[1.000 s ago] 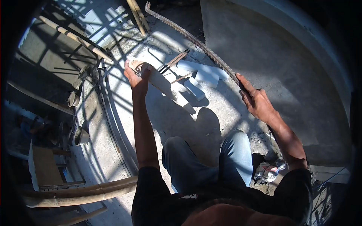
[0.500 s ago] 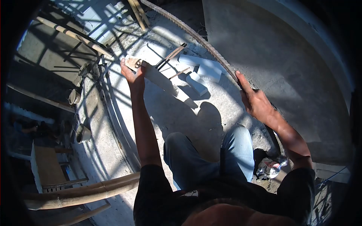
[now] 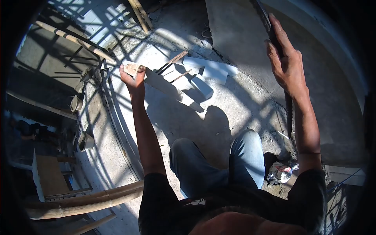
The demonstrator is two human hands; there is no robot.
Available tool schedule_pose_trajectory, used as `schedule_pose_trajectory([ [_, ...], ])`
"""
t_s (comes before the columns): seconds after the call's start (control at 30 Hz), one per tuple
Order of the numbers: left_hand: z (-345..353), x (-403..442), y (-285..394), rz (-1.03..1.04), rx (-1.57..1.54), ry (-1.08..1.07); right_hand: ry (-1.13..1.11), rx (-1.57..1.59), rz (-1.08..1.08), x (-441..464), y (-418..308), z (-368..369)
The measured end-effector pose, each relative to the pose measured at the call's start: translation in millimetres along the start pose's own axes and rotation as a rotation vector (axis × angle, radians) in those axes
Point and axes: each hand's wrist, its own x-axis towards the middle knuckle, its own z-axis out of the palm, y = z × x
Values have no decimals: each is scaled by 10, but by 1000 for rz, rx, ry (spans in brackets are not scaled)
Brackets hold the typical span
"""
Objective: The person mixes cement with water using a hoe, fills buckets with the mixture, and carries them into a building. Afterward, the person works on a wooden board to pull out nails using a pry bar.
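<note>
My left hand [image 3: 133, 80] grips the near end of a long pale slab [image 3: 130, 68], thumb and fingers pinching its tan, stained face. The slab's shaded side slants down to the right, over the concrete. My right hand [image 3: 290, 64] is raised at the upper right and closed around a long dark strip with a ridged edge [image 3: 261, 15]. Part of that strip passes behind my palm and forearm, its lower end showing beside my wrist. White offcut pieces [image 3: 214, 73] and thin sticks [image 3: 172, 62] lie on the floor past the slab.
My jeans-covered knees [image 3: 246, 150] are bent over the rough concrete. A smooth grey surface [image 3: 325, 98] rises along the right. Bamboo poles [image 3: 90, 199] cross the lower left. Buckets [image 3: 86, 141] stand at the left edge. Crumpled plastic [image 3: 280, 173] lies by my right knee.
My right hand has swung up and to the right, carrying the ridged strip away from the white pieces. My left hand has shifted slightly left with the slab.
</note>
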Motion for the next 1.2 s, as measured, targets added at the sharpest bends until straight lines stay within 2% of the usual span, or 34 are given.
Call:
schedule_pose_trajectory([
  [0.03,-25,-4,-9,-35,54,9,-3,1,0,60,12,16],
  [0.1,-74,-23,-89,-38,96,47,79,-137,-132,115,18,60],
  [0.13,-80,-33,-93,-37,134,84,-83,-59,17,1,88,53],
  [0.17,-82,-47,-86,-36,138,83,-199,-7,52,-166,73,133],
  [0.2,-66,-75,-22,-51,146,90,-413,-28,161,-403,124,211],
  [0.27,-91,-110,26,-58,147,97,-755,-223,111,-1124,343,516],
  [0.3,-171,-141,-11,-73,146,87,-934,-142,158,-1433,459,653],
  [0.37,-198,-222,85,-102,119,134,-839,-81,259,-1389,479,597],
  [0.4,-324,-232,-85,-33,199,117,-793,-42,320,-1332,397,478],
  [0.47,-384,-265,-46,-70,143,89,-676,-1,338,-1194,354,376],
  [0.5,-375,-282,19,-61,218,109,-632,37,325,-1185,388,364],
  [0.6,-373,-376,235,56,354,61,-560,77,389,-1165,349,275],
  [0.63,-387,-402,261,-20,276,57,-606,77,522,-1154,296,228],
  [0.67,-507,-396,217,-50,390,26,-611,86,518,-1239,307,227],
  [0.77,-678,-394,122,12,311,-21,-452,101,367,-1595,459,279],
  [0.83,-698,-342,26,4,284,-11,-479,91,413,-1576,394,261],
  [0.87,-692,-318,-26,-3,254,-6,-503,78,463,-1551,333,223],
  [0.9,-649,-281,-36,-24,314,12,-551,153,608,-1407,214,162],
  [0.93,-618,-272,-20,-26,310,4,-548,148,616,-1366,200,151],
  [1.07,-500,-211,-21,23,415,31,-290,72,441,-1060,203,117],
  [1.13,-448,-176,-50,-66,129,20,-161,12,301,-772,224,93],
  [1.2,-427,-180,-43,-74,153,28,-68,10,291,-440,165,61],
])
